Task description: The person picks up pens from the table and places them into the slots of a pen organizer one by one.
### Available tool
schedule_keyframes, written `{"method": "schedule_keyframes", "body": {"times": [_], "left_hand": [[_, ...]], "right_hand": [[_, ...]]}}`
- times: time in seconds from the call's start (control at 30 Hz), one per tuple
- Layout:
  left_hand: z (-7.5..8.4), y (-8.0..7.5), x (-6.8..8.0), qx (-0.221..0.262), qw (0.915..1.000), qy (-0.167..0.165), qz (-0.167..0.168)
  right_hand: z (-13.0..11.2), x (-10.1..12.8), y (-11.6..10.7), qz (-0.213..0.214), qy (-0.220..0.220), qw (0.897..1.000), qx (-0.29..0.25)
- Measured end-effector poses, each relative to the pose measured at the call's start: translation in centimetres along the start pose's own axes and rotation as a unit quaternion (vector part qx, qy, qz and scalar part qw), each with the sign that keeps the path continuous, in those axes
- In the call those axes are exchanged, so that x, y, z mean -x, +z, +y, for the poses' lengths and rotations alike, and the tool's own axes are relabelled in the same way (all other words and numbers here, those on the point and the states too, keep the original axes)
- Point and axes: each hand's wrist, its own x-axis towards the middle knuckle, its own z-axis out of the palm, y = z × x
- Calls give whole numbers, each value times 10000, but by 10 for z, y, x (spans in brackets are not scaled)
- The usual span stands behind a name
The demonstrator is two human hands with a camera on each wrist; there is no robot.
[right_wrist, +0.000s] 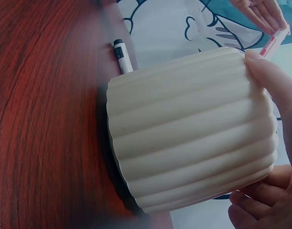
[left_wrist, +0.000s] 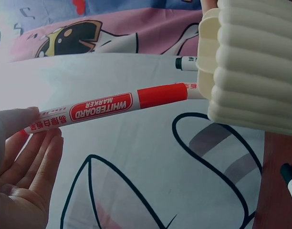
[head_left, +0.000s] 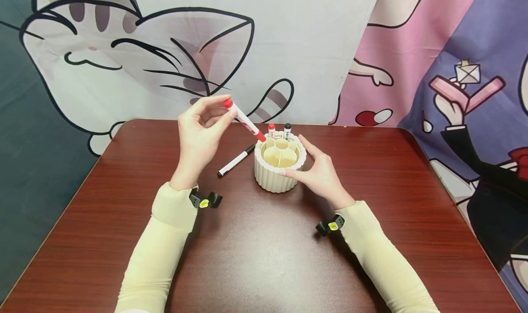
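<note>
My left hand (head_left: 203, 129) pinches a red whiteboard marker (head_left: 244, 119) by its upper end, the red cap pointing down into the rim of a cream ribbed pen holder (head_left: 279, 165). The left wrist view shows the same marker (left_wrist: 105, 108) between thumb and fingers, its cap at the holder (left_wrist: 253, 64). My right hand (head_left: 317, 168) grips the holder's right side, thumb on the front wall; the right wrist view shows that thumb (right_wrist: 272, 86) on the holder (right_wrist: 191, 126). A red-capped marker (head_left: 271, 129) and a black-capped marker (head_left: 287, 130) stand in the back compartments.
A black marker (head_left: 236, 160) lies on the dark red wooden table (head_left: 264, 258) just left of the holder. It shows too in the right wrist view, black marker (right_wrist: 122, 55). A cartoon-cat cloth (head_left: 173, 52) hangs behind the table.
</note>
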Motion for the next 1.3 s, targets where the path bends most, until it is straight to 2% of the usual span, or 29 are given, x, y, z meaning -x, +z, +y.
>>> {"method": "schedule_keyframes", "body": {"times": [0.27,0.53,0.7,1.07,1.3], "left_hand": [[-12,8,0,-49,9997,80,-208],[-27,16,8,-298,9979,-371,-429],[-29,24,16,-633,9943,-552,-660],[-58,32,26,-675,9902,-650,-1037],[-69,36,31,-831,9873,-659,-1186]], "right_hand": [[-2,1,0,27,-10,10000,-29],[-2,0,0,44,-84,9999,-39],[-2,0,0,53,-127,9999,-25],[-2,0,0,77,-167,9998,27],[-1,1,0,65,-126,9999,35]]}}
